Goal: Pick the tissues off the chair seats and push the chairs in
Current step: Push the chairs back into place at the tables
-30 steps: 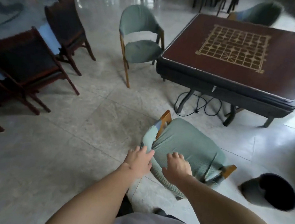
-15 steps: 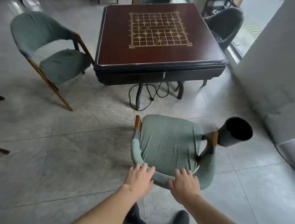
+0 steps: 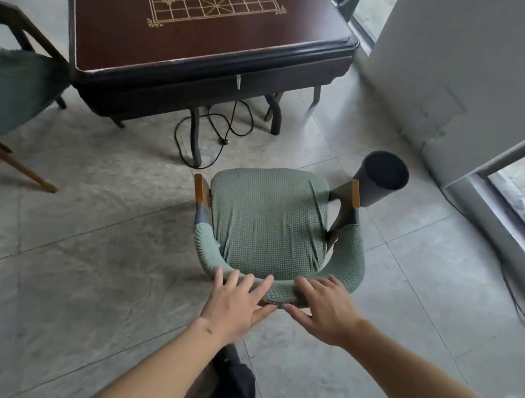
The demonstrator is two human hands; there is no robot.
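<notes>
The green chair (image 3: 268, 227) stood in the middle of the frame, its seat bare of tissues, well apart from the bench (image 3: 201, 40) above it. We had our left hand (image 3: 235, 303) and right hand (image 3: 324, 310) flat on its curved backrest, fingers spread, clamped on nothing. A crooked push could knock the dark bin (image 3: 379, 179) just beside the right armrest, or catch the cable (image 3: 210, 132) on the floor.

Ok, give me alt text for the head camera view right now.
Both hands, left hand and right hand, rest with fingers spread on the curved back of a green chair facing a dark game table. A dark bin stands beside the chair's right arm.
</notes>
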